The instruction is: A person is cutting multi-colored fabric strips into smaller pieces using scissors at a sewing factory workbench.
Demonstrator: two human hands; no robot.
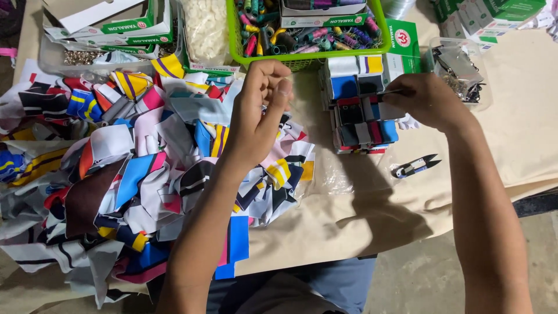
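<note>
Left hand (260,110) raised above the heap, fingers curled shut with thumb and fingertips pinched together; whatever sits in that pinch too fine to make out. Right hand (427,100) closed around a thin dark needle-like tool (390,92), tip pointing toward the left hand, resting against the stack of folded fabric pieces (360,107).

Stack just left of the right hand: neat, blocky, smooth cloth in blue, white, black, red and yellow panels. Under and left of the left hand, a loose pile of printed fabric scraps (133,180): glossy, crumpled, striped in blue, pink, white, yellow and maroon, spilling toward the near edge of the surface.

Below the right hand, small black thread snips (415,166) lying flat on the tan cloth-covered surface (523,139), apart from both hands.

Beyond the left hand, a green plastic mesh basket (381,29) filled with thread spools in many colours and a box. Left of it, a clear bag of small white pieces (204,29). Right of the right hand, a clear plastic tub (459,67) holding dark metal bits.
</note>
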